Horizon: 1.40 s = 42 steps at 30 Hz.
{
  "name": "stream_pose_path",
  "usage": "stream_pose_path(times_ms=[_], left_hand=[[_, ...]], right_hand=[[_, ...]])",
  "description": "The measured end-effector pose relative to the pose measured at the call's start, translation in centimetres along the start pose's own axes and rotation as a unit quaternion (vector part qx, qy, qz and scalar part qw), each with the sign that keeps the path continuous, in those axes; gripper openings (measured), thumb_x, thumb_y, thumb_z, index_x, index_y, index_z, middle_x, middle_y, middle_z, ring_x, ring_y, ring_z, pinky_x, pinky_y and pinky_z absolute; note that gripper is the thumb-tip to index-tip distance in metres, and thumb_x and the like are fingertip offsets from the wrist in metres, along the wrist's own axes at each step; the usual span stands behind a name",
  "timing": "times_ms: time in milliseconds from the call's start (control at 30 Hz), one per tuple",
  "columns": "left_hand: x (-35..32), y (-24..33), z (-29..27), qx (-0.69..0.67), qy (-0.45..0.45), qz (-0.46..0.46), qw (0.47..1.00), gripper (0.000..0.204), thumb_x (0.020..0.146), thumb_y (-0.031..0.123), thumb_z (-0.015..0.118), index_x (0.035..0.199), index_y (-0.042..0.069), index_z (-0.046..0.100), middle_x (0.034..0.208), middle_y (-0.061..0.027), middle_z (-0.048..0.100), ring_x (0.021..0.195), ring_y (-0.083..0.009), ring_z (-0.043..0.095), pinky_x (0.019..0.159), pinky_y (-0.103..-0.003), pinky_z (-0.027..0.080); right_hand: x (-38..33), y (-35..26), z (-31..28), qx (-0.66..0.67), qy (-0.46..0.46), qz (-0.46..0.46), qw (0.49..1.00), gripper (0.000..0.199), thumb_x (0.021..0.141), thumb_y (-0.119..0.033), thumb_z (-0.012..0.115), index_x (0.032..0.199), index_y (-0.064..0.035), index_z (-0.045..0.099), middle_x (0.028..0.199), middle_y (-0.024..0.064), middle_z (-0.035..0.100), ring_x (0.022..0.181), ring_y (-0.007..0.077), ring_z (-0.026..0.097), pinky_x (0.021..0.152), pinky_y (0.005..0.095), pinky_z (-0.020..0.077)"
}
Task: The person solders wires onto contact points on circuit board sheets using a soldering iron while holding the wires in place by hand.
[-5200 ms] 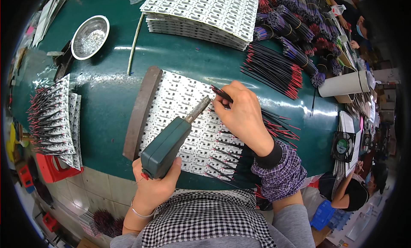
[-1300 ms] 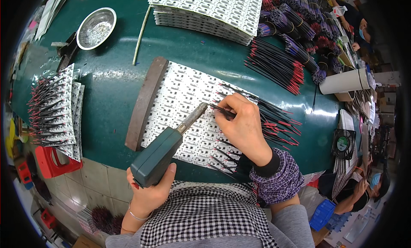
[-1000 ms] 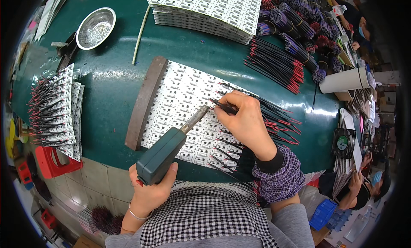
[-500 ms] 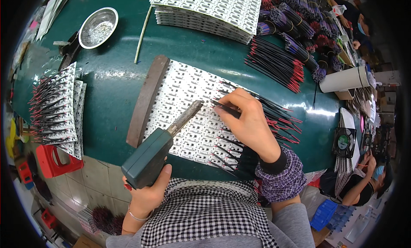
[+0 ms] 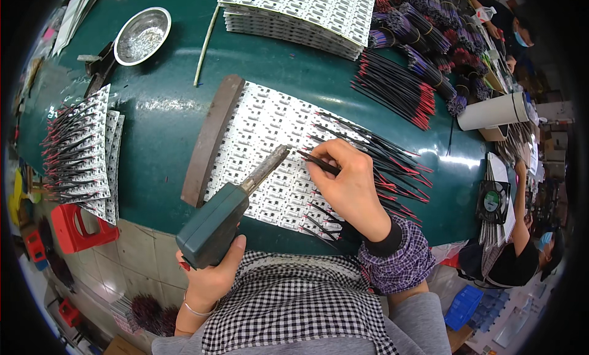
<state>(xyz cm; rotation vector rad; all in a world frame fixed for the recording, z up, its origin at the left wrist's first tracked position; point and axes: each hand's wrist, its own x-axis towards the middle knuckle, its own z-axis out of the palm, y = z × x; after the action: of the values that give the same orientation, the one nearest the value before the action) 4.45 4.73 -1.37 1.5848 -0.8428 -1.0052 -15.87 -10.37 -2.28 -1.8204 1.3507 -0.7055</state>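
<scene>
My left hand (image 5: 211, 278) is wrapped round the handle of a dark green soldering gun (image 5: 215, 220). The gun's metal tip lies over a white circuit board panel (image 5: 254, 131) covered in rows of small parts. Between the thumb and fingers of my right hand (image 5: 351, 182) is a black wire (image 5: 319, 162), its end close to the soldering tip. Whether the two touch, I cannot tell. Black wires with red ends (image 5: 392, 156) fan out to the right across the panel's right side, partly hidden by my right hand. A brown bar (image 5: 213, 140) rests along the panel's left edge.
Stacked white panels (image 5: 294, 24) stand at the back, beside loose black-and-red wires (image 5: 396, 88) and bundled wires (image 5: 423, 24). A metal bowl (image 5: 142, 36) sits at the back left. Wired panels (image 5: 83, 149) lie at the left edge, above a red stool (image 5: 83, 229). Other people sit at right.
My right hand has shifted slightly left and up, with the black wire still pinched. The soldering gun has stayed almost in place. At right, a person's arm has moved.
</scene>
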Motion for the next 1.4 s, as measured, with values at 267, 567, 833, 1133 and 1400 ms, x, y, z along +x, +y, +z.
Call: stream_pose_path(times_ms=[267, 567, 833, 1133, 1400], left_hand=[[0.4, -1.1, 0.4, 0.092, -0.012, 0.101, 0.991, 0.019, 0.076, 0.003, 0.078, 0.093, -0.003, 0.071, 0.081, -0.0069, 0.072, 0.062, -0.0135, 0.064, 0.058, -0.026, 0.05], [0.7, -1.2, 0.6, 0.126, -0.033, 0.15, 0.98, 0.014, 0.075, 0.002, 0.079, 0.087, 0.001, 0.07, 0.075, -0.0044, 0.068, 0.056, -0.0147, 0.06, 0.054, -0.027, 0.047], [0.4, -0.9, 0.3, 0.173, -0.039, 0.156, 0.972, 0.013, 0.075, 0.002, 0.079, 0.086, 0.002, 0.071, 0.079, -0.0059, 0.067, 0.057, -0.0171, 0.061, 0.052, -0.03, 0.046], [0.1, -1.0, 0.0, 0.206, -0.035, 0.19, 0.959, 0.013, 0.074, 0.003, 0.079, 0.085, 0.002, 0.072, 0.078, -0.005, 0.067, 0.058, -0.0174, 0.061, 0.051, -0.031, 0.045], [0.0, -0.8, 0.4, 0.15, -0.026, 0.13, 0.98, 0.013, 0.075, 0.005, 0.08, 0.086, 0.003, 0.072, 0.081, -0.006, 0.07, 0.061, -0.0165, 0.064, 0.058, -0.029, 0.048]], right_hand=[[0.2, 0.2, 0.4, -0.025, 0.006, -0.006, 1.0, 0.009, 0.08, -0.002, 0.07, 0.088, 0.0027, 0.067, 0.08, 0.0149, 0.065, 0.06, 0.0267, 0.062, 0.057, 0.0368, 0.0481], [0.2, 0.0, 0.4, -0.034, 0.015, -0.001, 0.999, 0.009, 0.08, -0.003, 0.069, 0.087, 0.0033, 0.067, 0.079, 0.0152, 0.064, 0.06, 0.0274, 0.062, 0.058, 0.0374, 0.0482], [0.3, 0.0, 0.4, -0.045, 0.017, -0.017, 0.999, 0.009, 0.08, -0.002, 0.069, 0.086, 0.0039, 0.067, 0.078, 0.0161, 0.063, 0.061, 0.0296, 0.063, 0.058, 0.0393, 0.0488], [0.5, 0.0, 0.0, -0.04, -0.002, -0.01, 0.999, 0.011, 0.079, -0.003, 0.07, 0.087, 0.005, 0.067, 0.078, 0.0163, 0.063, 0.064, 0.0304, 0.063, 0.059, 0.0392, 0.0489], [0.8, 0.1, -0.1, -0.044, -0.02, -0.01, 0.999, 0.011, 0.08, -0.003, 0.07, 0.086, 0.0054, 0.067, 0.078, 0.0166, 0.061, 0.065, 0.032, 0.063, 0.06, 0.0402, 0.0481]])
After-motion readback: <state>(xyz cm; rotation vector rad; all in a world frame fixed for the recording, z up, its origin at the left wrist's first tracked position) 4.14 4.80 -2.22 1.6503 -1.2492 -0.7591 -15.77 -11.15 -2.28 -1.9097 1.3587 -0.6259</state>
